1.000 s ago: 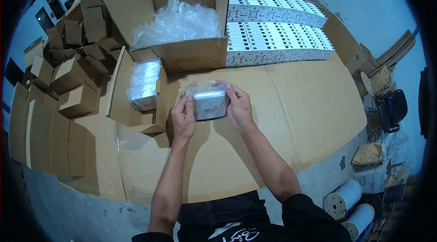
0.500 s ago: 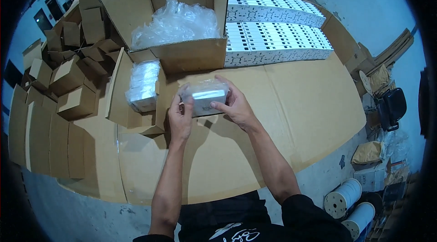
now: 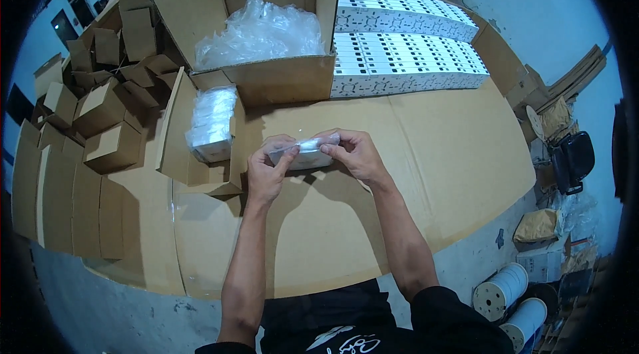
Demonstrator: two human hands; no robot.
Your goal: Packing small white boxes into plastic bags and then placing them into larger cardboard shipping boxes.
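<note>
A white box in a clear plastic bag (image 3: 310,160) is held between both hands above the cardboard-covered table. My left hand (image 3: 267,171) pinches the bag's plastic at its left end. At the right end my right hand (image 3: 359,156) grips the plastic with thumb and fingers. Much of the box is hidden by the bag and my fingers. Just left of my left hand stands an open small carton (image 3: 172,129). Several bagged white boxes (image 3: 213,124) sit in a row inside it.
Behind the small carton, a large open carton (image 3: 286,81) holds crumpled clear plastic bags (image 3: 261,34). Stacked white boxes (image 3: 409,81) with dark squares line the table's far right. Folded empty cartons (image 3: 110,144) crowd the left. Cable spools (image 3: 500,291) stand on the floor at right.
The bagged box has tilted, so its front face shows less. My thumbs have shifted up onto the bag's plastic along the top edge.
</note>
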